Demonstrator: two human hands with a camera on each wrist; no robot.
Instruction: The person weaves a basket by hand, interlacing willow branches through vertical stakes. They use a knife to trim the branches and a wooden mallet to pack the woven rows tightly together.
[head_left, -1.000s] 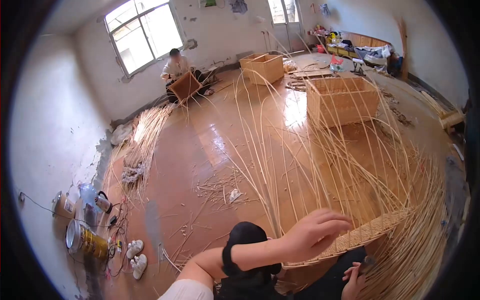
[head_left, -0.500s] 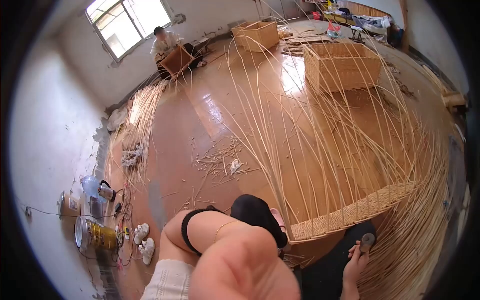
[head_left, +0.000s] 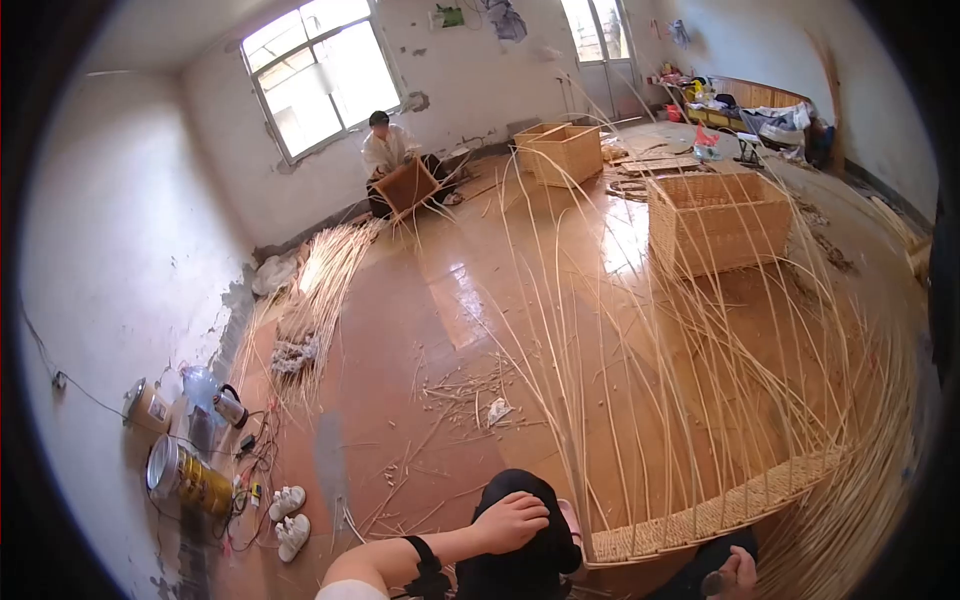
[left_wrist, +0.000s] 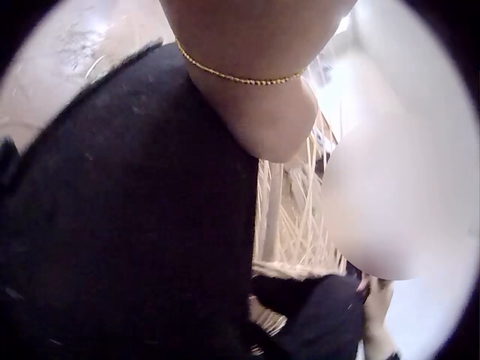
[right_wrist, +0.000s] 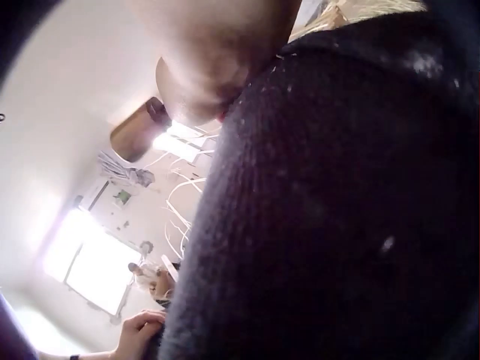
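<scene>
Your half-woven basket (head_left: 700, 515) stands on the floor (head_left: 400, 330) before you, loose stakes (head_left: 640, 330) rising tall above its woven rim. Left of the basket, your left hand (head_left: 512, 522) rests on your black-clad knee (head_left: 530, 575), fingers relaxed. Just below the basket's rim, your right hand (head_left: 742, 577) sits at frame edge; its grip cannot be told

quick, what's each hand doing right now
left hand: open, resting on the black-clad knee.
right hand: gripping a small tool, partly cut off at the frame edge.
</scene>
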